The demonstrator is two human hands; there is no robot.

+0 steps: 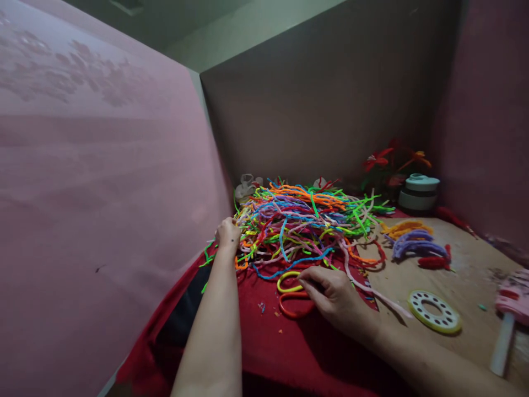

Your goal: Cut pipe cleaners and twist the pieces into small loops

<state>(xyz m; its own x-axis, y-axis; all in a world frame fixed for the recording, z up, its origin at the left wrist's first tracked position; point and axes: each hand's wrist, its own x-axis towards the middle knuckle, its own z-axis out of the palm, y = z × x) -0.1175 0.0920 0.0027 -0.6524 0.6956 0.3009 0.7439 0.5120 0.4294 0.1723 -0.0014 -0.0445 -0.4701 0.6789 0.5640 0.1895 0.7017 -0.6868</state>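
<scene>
A big tangled heap of pipe cleaners (306,215) in many bright colours lies on a red cloth. At the heap's left edge, my left hand (227,232) is closed among the stems; its fingertips are turned away, and I cannot see what they grip. My right hand (336,298) hovers in front of the heap with thumb and fingers pinched together. Scissors with yellow and red handles (295,314) lie right beside and partly behind those fingers. Their blades are hidden, and whether the hand touches them I cannot tell.
On brown paper at the right lie purple bent pipe-cleaner pieces (417,244), a ring with holes (433,312) and a pink tool with a pale handle (503,342). Behind stand a lidded container (419,193) and red flowers (378,160). A pink wall (111,220) bounds the left.
</scene>
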